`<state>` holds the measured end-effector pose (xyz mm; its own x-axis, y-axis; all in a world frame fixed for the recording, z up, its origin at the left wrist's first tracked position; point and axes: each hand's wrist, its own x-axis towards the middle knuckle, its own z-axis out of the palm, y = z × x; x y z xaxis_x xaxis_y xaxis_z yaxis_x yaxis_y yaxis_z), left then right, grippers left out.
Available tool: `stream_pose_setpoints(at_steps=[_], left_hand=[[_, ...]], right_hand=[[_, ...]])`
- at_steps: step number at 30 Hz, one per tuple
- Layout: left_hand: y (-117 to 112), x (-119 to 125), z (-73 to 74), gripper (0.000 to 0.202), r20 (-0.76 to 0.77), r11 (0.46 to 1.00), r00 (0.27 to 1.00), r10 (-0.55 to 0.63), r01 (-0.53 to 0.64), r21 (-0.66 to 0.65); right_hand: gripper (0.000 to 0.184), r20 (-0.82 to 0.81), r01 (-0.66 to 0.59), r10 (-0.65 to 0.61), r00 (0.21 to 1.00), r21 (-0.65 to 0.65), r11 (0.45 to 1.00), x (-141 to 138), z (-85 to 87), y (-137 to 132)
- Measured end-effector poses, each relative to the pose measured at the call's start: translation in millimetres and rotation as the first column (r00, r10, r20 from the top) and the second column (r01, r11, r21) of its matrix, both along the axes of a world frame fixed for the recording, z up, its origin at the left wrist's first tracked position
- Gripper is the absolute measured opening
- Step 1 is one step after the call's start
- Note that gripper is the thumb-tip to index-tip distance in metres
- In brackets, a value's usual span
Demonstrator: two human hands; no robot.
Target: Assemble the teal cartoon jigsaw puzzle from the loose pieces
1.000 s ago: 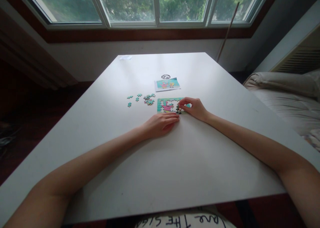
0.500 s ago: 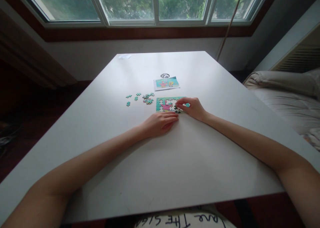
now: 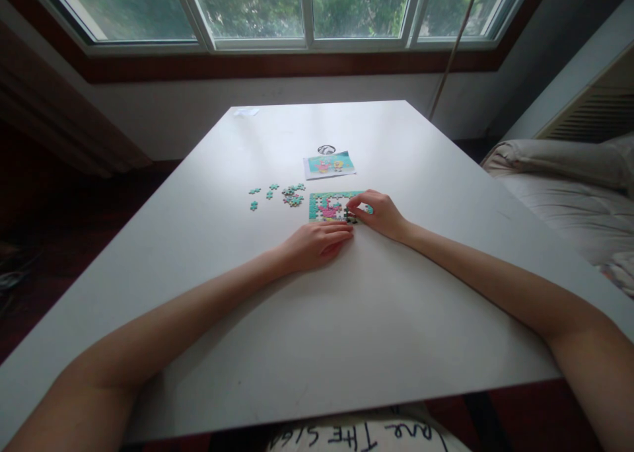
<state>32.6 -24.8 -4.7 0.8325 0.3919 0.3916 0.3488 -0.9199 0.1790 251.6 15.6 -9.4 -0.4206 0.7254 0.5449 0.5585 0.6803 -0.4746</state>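
A partly assembled jigsaw puzzle [image 3: 314, 207] with a teal border and a pink figure lies flat on the white table, with gaps in its middle. My left hand [image 3: 317, 244] rests along the puzzle's near edge, fingers stretched out and flat. Over the right part of the puzzle, my right hand [image 3: 379, 213] pinches a small puzzle piece [image 3: 348, 211] between thumb and forefinger; the fingers partly hide it and the puzzle's right side. Left of the puzzle is a pile of loose puzzle pieces [image 3: 294, 196], with several more scattered beyond it.
Behind the puzzle lies a picture card [image 3: 329, 166] with a matching colourful scene. A small round black-and-white item [image 3: 326, 149] sits past it. A scrap of clear or white material [image 3: 246, 112] is at the table's far left corner.
My right hand has shifted very slightly up and left over the puzzle, its pinch kept. My left hand stays in place.
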Motion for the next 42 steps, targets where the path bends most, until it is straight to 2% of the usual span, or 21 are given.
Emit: stream_pose_setpoints(at_steps=[7, 15, 25, 32, 37, 42], left_hand=[[1.2, 0.0, -2.7, 0.031, 0.005, 1.0, 1.0, -0.012, 0.012, -0.014], [0.2, -0.5, -0.9, 0.029, 0.008, 1.0, 1.0, -0.006, 0.006, -0.003], [0.5, -1.1, -1.5, 0.03, 0.014, 0.999, 1.0, -0.002, 0.003, -0.038], [0.5, -0.9, -0.8, 0.03, 0.0, 1.0, 1.0, -0.004, 0.004, 0.001], [1.0, -0.7, -1.4, 0.033, 0.011, 0.996, 0.997, 0.074, -0.074, 0.049], [0.4, 0.1, 0.1, 0.041, -0.063, 0.988, 0.986, 0.152, -0.153, -0.01]], right_hand=[[0.013, 0.085, 0.033, -0.035, 0.996, 0.019, 0.999, 1.8, -5.1, 3.9], [0.016, 0.111, -0.012, 0.013, 0.994, -0.007, 1.0, 2.1, -9.1, 6.1], [0.02, 0.039, -0.001, 0.0, 0.999, 0.025, 1.0, 0.7, -1.6, 0.3], [0.021, 0.046, 0.028, -0.028, 0.999, 0.007, 1.0, 0.9, -0.8, 0.0], [0.021, 0.063, 0.075, -0.075, 0.995, -0.003, 0.997, 1.3, -2.6, 0.6], [0.021, 0.053, 0.062, -0.062, 0.997, -0.006, 0.998, 1.8, -4.7, 1.8]])
